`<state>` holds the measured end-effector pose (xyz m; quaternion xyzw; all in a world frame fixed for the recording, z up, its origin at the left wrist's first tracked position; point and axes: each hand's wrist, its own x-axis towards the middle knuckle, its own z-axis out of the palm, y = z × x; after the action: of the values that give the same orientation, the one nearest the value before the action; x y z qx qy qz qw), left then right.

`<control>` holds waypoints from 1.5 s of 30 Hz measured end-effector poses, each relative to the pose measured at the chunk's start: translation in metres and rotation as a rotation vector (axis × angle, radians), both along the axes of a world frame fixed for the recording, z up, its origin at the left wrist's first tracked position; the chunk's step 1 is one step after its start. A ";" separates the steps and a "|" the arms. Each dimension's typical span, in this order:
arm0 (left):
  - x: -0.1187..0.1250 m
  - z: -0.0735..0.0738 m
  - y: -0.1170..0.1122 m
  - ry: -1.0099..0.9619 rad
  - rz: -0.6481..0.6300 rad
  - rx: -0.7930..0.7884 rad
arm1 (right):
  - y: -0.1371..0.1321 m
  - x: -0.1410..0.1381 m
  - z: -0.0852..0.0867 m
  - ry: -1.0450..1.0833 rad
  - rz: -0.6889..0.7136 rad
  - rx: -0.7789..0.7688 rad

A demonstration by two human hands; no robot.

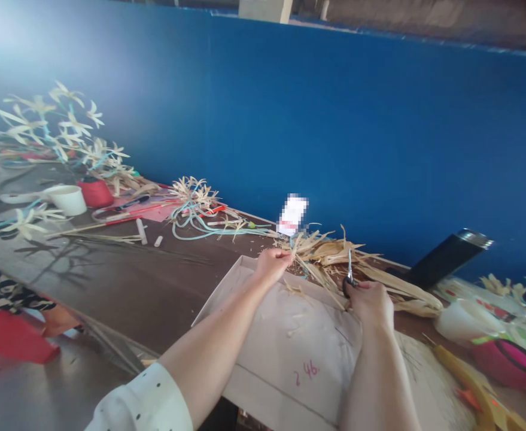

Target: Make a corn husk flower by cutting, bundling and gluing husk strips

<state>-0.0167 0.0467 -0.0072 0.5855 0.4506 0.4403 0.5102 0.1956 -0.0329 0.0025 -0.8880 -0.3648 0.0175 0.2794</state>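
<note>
My right hand (373, 302) grips a pair of scissors (349, 272) by the dark handles, blades pointing up and away. My left hand (274, 263) is closed in a pinch above the back edge of a cardboard box lid (263, 338). A thin pale strip shows at its fingertips, but the pile behind makes it hard to separate. Just beyond both hands lies a heap of dried husk (334, 251), with loose strips and shreds. Small pale pieces are scattered inside the lid, which has red handwriting on it.
Husk flowers on blue stems (72, 126) stand at the left, near a white cup (67, 199) and a red pot (96, 193). A bunch of flowers (195, 191) lies mid-table. A black bottle (449, 257) leans right, near a white bowl (467, 320). A blue partition (334, 120) rises behind.
</note>
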 end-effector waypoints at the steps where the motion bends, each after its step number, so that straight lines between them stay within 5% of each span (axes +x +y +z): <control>1: 0.000 0.000 0.000 0.004 0.001 -0.003 | 0.000 0.000 0.001 0.022 -0.026 0.020; 8: -0.002 0.005 -0.003 0.008 -0.008 -0.027 | -0.004 0.002 0.004 -0.001 -0.110 -0.017; 28: -0.001 0.006 -0.006 -0.034 0.004 -0.041 | -0.003 0.009 -0.006 0.096 0.058 -0.118; 34: 0.000 0.005 -0.005 -0.024 0.004 -0.035 | -0.004 0.001 0.003 0.005 -0.053 -0.014; 37: -0.001 0.007 -0.006 0.019 0.010 -0.018 | 0.000 -0.015 0.007 -0.065 0.105 0.089; 40: -0.002 0.010 -0.008 0.047 0.008 0.010 | 0.006 -0.030 0.003 -0.037 0.344 -0.017; 45: -0.003 0.010 -0.008 0.048 0.003 0.018 | 0.014 -0.037 -0.008 -0.037 0.418 -0.121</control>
<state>-0.0192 0.0385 0.0033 0.5999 0.4594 0.4309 0.4933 0.1588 -0.0185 -0.0056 -0.8083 -0.5443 0.0808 0.2095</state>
